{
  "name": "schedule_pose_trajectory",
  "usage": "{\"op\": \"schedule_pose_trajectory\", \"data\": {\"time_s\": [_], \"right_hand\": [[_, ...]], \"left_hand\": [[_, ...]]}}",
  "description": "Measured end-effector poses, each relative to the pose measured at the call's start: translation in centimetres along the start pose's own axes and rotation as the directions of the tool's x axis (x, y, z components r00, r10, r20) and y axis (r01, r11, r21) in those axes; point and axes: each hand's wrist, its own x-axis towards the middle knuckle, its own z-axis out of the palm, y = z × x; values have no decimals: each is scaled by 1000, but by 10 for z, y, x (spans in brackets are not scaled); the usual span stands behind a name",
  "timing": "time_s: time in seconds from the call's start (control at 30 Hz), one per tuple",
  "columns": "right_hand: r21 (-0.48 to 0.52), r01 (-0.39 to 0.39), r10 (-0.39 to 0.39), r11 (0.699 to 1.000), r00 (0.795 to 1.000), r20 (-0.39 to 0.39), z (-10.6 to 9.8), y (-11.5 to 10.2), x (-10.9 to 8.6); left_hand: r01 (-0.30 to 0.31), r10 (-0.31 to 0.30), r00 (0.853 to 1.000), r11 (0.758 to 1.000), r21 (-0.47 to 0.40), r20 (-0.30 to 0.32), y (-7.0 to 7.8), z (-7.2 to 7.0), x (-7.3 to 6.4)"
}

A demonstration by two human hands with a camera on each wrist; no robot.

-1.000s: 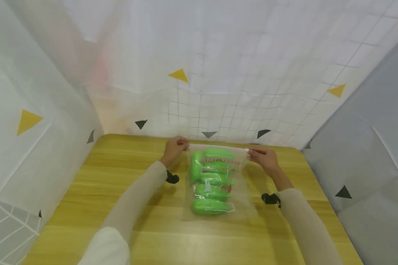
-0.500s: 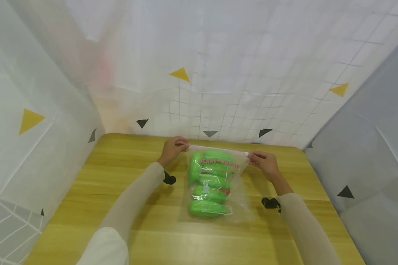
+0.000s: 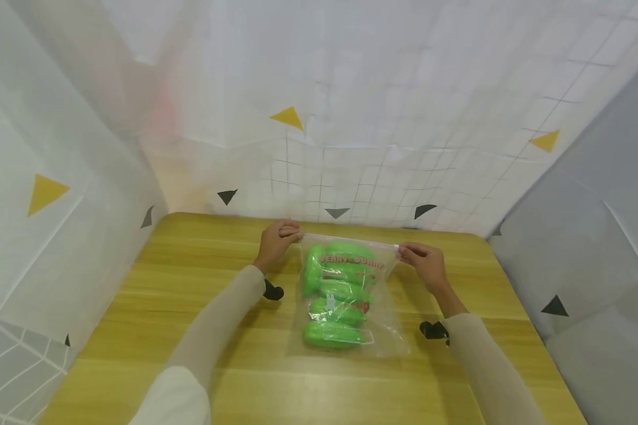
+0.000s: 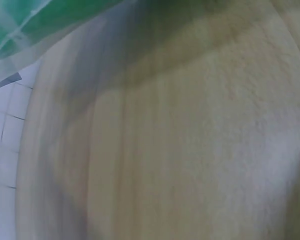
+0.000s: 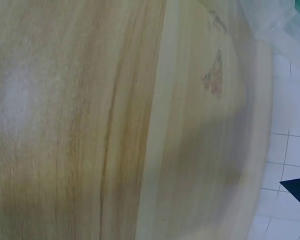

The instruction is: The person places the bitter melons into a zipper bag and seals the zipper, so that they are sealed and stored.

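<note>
A clear zip bag with red lettering and a white rabbit print holds several green oblong items, whose kind cannot be told through the plastic. At the bag's top left corner my left hand pinches the zip edge between thumb and fingers. The opposite top corner, beside the small white slider, is pinched by my right hand. In the left wrist view, part of the bag with green inside shows at the upper left. The right wrist view catches just a bag corner and a sliver of skin.
The bag is over a wooden table with its far edge just behind my hands. A white patterned backdrop rises directly behind the table, with grey-white sheets on both sides. A dark wrist camera mount sits by each sleeve.
The zip edge's right end, with my right hand, has come slightly nearer to me. The green items have shifted a little left in view. Both hands keep their hold on the corners.
</note>
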Motion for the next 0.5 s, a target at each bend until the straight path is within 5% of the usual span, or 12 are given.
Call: {"op": "schedule_pose_trajectory", "data": {"time_s": [0.3,0.5], "right_hand": [[-25,30,-30,999,999,-21,2,3,0],[-19,43,-44,999,998,-37,2,8,0]], "left_hand": [[62,-62,998,998,31,0,1,1,-3],[51,-52,998,998,39,31,-3,3,-4]]}}
